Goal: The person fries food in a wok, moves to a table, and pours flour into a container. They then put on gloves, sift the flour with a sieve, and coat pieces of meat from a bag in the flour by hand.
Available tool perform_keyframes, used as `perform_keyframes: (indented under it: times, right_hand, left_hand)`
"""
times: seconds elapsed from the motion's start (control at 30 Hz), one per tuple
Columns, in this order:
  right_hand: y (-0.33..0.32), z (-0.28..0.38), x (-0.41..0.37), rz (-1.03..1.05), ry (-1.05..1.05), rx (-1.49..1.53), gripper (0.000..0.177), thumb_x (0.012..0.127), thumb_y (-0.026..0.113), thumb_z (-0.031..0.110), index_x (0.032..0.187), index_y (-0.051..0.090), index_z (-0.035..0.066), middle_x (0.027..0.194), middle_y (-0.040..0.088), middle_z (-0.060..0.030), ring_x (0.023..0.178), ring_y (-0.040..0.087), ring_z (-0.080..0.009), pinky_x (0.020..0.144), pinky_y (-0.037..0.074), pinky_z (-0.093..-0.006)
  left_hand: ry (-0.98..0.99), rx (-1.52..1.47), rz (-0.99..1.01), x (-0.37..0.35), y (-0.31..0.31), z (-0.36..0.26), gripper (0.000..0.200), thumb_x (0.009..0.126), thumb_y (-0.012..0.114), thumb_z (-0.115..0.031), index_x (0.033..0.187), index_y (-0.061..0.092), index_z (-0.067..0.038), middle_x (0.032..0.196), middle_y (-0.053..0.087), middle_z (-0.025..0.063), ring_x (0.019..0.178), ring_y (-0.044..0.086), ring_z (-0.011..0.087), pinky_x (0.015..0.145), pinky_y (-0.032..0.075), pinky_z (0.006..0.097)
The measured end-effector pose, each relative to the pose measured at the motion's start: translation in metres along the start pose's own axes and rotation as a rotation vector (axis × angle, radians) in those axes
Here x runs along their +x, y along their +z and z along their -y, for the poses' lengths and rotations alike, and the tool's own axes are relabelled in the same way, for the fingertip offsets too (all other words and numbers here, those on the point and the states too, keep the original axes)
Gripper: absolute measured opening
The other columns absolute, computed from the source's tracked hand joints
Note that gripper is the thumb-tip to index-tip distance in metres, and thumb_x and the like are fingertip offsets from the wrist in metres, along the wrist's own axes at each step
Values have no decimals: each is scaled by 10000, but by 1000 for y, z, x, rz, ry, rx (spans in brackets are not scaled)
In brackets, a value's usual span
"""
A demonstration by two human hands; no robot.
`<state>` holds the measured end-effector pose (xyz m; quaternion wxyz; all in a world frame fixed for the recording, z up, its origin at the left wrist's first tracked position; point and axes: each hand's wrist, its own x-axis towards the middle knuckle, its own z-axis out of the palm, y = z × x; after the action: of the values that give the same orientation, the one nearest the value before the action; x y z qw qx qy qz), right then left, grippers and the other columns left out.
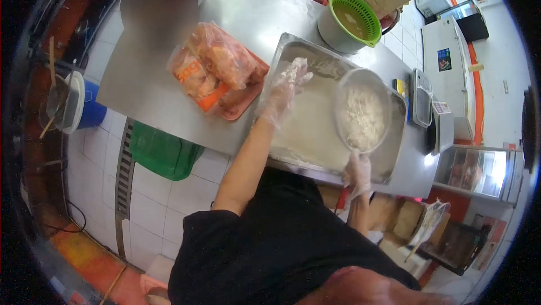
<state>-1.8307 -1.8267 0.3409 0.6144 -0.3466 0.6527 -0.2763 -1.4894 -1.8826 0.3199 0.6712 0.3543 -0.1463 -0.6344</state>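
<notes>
My right hand (358,171), in a clear plastic glove, is closed at the near end of a round sieve (340,114). White, flour-coated pieces (363,114) fill the sieve, which is over the right half of a large metal tray (282,51). Pale flour (315,110) covers much of the tray's bottom. Over the tray's left side is my left hand (288,88), also gloved, with white flour clumped on its fingers. Those fingers look apart and hold nothing that I can make out.
Left of the tray, bags of raw meat (217,60) lie on a reddish tray (239,108). A green basket (369,6) sits in a pot (332,32) behind. A green bin (163,150) and a blue bucket (93,105) stand below the steel table (259,1). A scale (442,125) is at right.
</notes>
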Motion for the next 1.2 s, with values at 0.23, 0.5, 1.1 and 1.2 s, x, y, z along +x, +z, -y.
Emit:
perform_keyframes:
  times: [0.23, 0.5, 1.1, 1.2]
  right_hand:
    - [-17, -29, -7, -93, -351, -1021, 248, 842, 542, 152, 1057, 516, 31, 782, 547, -151, 737, 524, -311, 688, 442, -426]
    - [-4, -41, -3, -92, -7, -383, 281, 935, 481, 223, 1107, 517, 3, 1017, 590, -127, 853, 550, -118, 659, 448, -225]
    - [5, -28, -17, -21, -658, -783, 251, 852, 554, 296, 906, 522, 53, 668, 528, -58, 499, 478, -176, 466, 387, -314]
    - [31, -11, -34, -187, -299, -324, 228, 860, 569, 286, 873, 521, 63, 615, 501, -20, 495, 473, -135, 453, 360, -270]
  left_hand:
    - [62, 22, 94, -1, 2, 20, 542, 968, 288, -376, 1416, 241, -75, 1440, 316, 36, 1278, 361, 189, 1040, 268, 356]
    - [-68, 130, 110, -7, 11, -5, 522, 959, 274, -309, 1428, 207, -90, 1453, 288, 56, 1288, 347, 195, 1055, 265, 373]
    - [-74, 174, 77, 14, -4, 8, 634, 951, 300, -490, 1413, 239, -59, 1446, 291, 87, 1281, 353, 212, 1036, 263, 334]
    - [160, -3, 98, -6, 9, 10, 625, 955, 299, -471, 1418, 222, -60, 1448, 289, 77, 1276, 361, 221, 1043, 261, 350]
